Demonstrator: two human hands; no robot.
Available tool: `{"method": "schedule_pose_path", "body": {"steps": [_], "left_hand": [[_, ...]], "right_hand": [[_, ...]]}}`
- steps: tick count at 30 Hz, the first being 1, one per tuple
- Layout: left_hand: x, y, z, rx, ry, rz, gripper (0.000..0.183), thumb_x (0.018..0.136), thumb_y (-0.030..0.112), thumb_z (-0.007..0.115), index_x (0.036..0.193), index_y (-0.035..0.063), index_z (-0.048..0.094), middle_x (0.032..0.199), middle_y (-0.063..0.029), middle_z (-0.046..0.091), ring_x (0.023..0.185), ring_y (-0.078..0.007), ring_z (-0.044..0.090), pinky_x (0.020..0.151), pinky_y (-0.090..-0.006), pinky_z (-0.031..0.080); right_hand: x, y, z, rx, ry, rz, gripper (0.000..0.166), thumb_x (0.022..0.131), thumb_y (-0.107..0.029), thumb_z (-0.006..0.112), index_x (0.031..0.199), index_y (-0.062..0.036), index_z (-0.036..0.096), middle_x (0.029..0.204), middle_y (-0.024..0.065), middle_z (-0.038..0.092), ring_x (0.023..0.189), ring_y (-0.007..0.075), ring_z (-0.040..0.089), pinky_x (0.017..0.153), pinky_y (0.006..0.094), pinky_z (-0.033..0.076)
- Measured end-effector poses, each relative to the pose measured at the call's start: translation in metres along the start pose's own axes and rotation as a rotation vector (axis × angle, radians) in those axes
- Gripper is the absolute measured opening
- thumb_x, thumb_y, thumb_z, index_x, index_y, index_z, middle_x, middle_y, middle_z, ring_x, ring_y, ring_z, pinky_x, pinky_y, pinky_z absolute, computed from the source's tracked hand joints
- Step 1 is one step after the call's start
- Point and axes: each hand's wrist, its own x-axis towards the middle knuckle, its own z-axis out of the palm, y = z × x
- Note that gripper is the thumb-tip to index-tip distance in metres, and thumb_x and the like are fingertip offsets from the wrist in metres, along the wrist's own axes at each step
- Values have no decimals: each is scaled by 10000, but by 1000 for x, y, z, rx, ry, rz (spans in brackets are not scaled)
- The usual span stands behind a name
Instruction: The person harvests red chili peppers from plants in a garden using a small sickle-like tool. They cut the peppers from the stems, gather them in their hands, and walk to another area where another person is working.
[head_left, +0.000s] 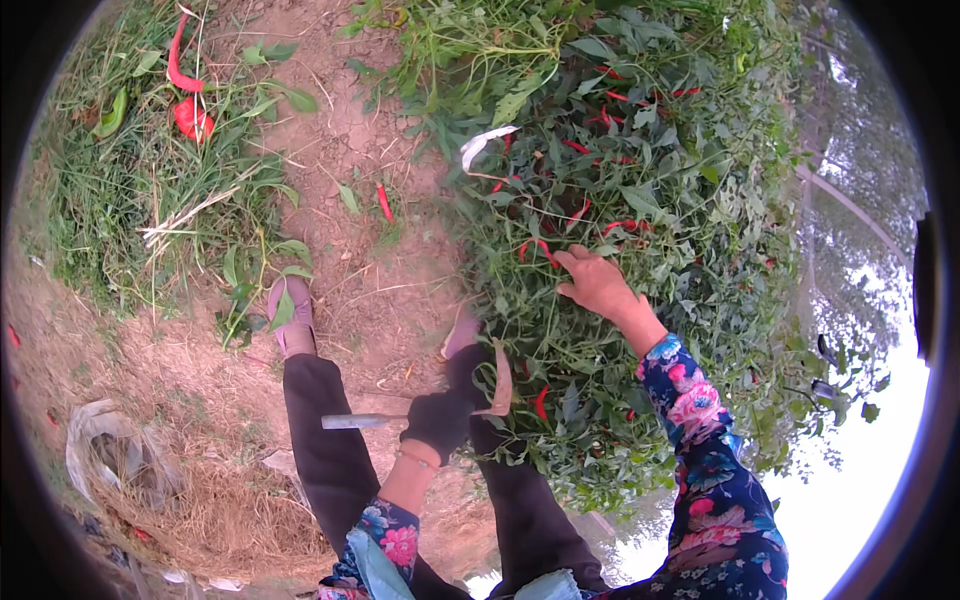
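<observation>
My left hand (436, 426), in a black glove, is closed around the metal shaft of a sickle (502, 379). The light handle sticks out to the left, and the curved, rusty-looking blade points up beside the pepper plants. My bare right hand (596, 283) reaches over the leafy pepper plants (645, 187), thumb and index finger apart. Its index fingertip is at the end of a curved red chili pepper (536, 246); a firm hold cannot be made out. More red chilies (576, 146) show among the leaves above. Another red chili (541, 403) hangs below my right hand.
A dirt path (360, 150) runs between the plants and a weedy strip with a long red pepper (178, 56) and a round red one (193, 120). A small red chili (385, 202) is on the path. Crumpled plastic sheeting (94, 450) and dry straw lie lower left.
</observation>
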Motion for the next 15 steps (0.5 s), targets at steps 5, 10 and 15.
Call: {"method": "schedule_pose_path", "body": {"steps": [5,10,15], "left_hand": [[4,2,5,21,-15,-47,144,727,125,500,779,170,627,683,-67,558,603,-253,589,531,-388,451],[11,5,9,45,-38,-49,184,727,121,502,838,184,634,715,-67,541,623,-241,592,534,-389,451],[20,6,14,45,-22,-41,159,720,113,503,816,162,620,724,-65,534,639,-240,585,546,-386,451]], "right_hand": [[-44,20,52,52,-109,-24,514,657,41,515,1143,-120,479,1167,105,465,994,343,517,820,442,439],[-59,30,64,116,25,-85,492,625,106,463,1078,-82,508,1137,125,493,1062,368,464,859,432,413],[-72,44,93,146,87,-27,496,589,119,484,1051,-56,523,1164,126,480,1074,342,458,865,399,402]]}}
